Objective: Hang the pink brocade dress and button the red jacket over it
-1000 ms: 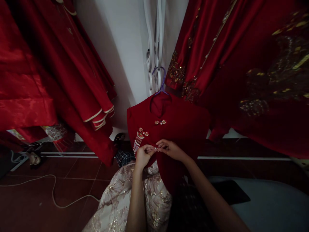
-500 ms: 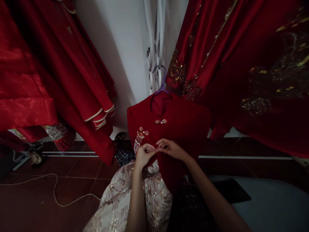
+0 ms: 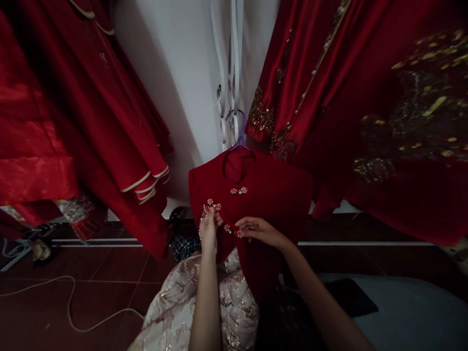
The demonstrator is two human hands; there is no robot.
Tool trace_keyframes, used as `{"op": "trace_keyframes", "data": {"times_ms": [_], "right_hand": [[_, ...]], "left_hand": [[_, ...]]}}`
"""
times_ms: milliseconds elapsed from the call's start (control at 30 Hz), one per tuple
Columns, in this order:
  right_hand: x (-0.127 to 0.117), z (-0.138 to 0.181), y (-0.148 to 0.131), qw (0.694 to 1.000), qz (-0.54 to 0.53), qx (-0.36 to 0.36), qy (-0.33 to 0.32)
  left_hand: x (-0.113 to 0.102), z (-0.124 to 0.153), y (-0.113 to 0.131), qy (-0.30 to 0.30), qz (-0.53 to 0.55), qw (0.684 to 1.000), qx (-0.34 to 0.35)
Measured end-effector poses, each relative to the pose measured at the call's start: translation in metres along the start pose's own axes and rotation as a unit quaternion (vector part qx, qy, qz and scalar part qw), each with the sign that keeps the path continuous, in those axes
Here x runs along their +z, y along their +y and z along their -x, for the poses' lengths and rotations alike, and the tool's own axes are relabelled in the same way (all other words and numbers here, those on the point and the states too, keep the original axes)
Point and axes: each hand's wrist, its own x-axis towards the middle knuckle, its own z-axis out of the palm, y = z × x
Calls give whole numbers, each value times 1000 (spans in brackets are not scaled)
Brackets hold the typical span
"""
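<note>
A red jacket (image 3: 270, 195) hangs on a purple hanger (image 3: 241, 130), with a jewelled clasp (image 3: 239, 190) below its neckline. My left hand (image 3: 208, 234) is raised to a beaded tassel brooch (image 3: 209, 204) on the jacket's left side, its fingers closed at the beads and hiding part of them. Lower down, a second jewelled clasp (image 3: 227, 228) lies by the jacket's front edge. Beside that clasp my right hand (image 3: 262, 232) rests against the cloth, fingers extended and slightly apart. A cream and gold brocade skirt (image 3: 175, 312) is below the jacket.
Red garments (image 3: 120, 122) hang on the left, and red gowns with gold beading (image 3: 420, 97) on the right. White metal scrollwork (image 3: 236, 58) stands behind the hanger. A cable (image 3: 71, 307) runs over the tiled floor. At lower right, a dark flat object (image 3: 347, 296) lies on a grey surface (image 3: 413, 312).
My hands have separated from the lower clasp, which now shows between them. The left has moved up and left to the tassel brooch; the right has stayed beside the clasp, its fingers loosened.
</note>
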Motion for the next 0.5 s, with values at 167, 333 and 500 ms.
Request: {"op": "trace_keyframes", "data": {"times_ms": [167, 333, 500], "right_hand": [[-2, 1, 0, 999, -33, 11, 8], [-1, 0, 2, 999, -41, 17, 4], [-1, 0, 2, 999, -41, 9, 0]], "left_hand": [[9, -12, 12, 13, 83, 996, -27], [6, -14, 9, 13, 71, 997, -41], [8, -19, 3, 41, 11, 999, 15]]}}
